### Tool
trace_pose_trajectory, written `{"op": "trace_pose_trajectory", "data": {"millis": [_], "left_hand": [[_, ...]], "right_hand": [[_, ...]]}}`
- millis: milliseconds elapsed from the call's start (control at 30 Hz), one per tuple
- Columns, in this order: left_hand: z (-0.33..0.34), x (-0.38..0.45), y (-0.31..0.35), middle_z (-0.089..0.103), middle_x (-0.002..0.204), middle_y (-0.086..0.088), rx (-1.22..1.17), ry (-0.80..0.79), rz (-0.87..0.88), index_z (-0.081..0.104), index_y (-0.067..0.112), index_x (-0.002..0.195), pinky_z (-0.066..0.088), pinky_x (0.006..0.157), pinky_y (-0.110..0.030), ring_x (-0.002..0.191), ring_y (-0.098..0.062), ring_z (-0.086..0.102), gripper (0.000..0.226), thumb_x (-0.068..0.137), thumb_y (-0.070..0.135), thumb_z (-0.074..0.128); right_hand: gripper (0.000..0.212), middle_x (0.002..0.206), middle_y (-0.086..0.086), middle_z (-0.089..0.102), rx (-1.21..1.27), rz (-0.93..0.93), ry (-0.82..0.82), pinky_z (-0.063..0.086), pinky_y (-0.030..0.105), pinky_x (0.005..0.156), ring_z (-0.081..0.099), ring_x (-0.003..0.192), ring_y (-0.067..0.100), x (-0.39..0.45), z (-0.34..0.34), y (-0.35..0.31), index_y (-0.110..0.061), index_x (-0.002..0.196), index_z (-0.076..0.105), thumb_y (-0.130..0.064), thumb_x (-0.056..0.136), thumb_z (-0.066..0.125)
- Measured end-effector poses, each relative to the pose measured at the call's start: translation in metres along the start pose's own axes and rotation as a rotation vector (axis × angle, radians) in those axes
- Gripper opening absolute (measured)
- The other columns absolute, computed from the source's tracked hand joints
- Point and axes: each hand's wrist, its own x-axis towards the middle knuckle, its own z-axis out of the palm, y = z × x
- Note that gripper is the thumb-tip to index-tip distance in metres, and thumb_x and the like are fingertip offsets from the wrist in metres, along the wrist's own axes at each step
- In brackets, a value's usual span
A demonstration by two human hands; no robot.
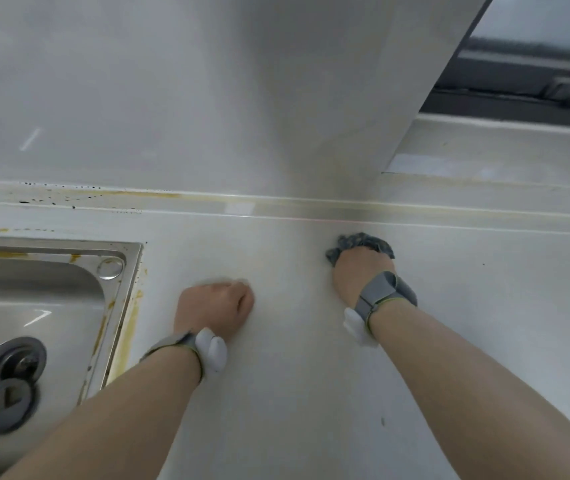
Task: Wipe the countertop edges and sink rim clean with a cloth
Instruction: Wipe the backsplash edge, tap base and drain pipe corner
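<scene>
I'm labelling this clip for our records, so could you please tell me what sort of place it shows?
Most likely a home kitchen. A stainless steel sink with a drain strainer is set into a pale countertop, yellowish stains run along the sink rim, and a window frame sits above the counter at the right.

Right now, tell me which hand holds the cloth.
The right hand grips the dark cloth; the left hand rests fisted, holding nothing, nearer the sink.

Pale glossy wall (207, 98) behind; dark-framed window (536, 74) at upper right.
</scene>
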Motion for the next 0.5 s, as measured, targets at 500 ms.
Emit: {"op": "trace_pose_trajectory", "data": {"millis": [500], "left_hand": [[0.011,-0.002,-0.004,0.05,0.052,0.001,-0.027,0.086,-0.035,0.043,0.018,0.061,0.042,0.042,-0.027,0.045,-0.024,0.049,0.037,0.091,0.038,0.052]], "right_hand": [[0.041,0.116,0.008,0.065,0.116,0.094,0.083,0.044,0.033,0.082,0.061,0.106,0.025,0.05,-0.019,0.001,-0.015,0.114,0.064,-0.03,0.101,0.028]]}}
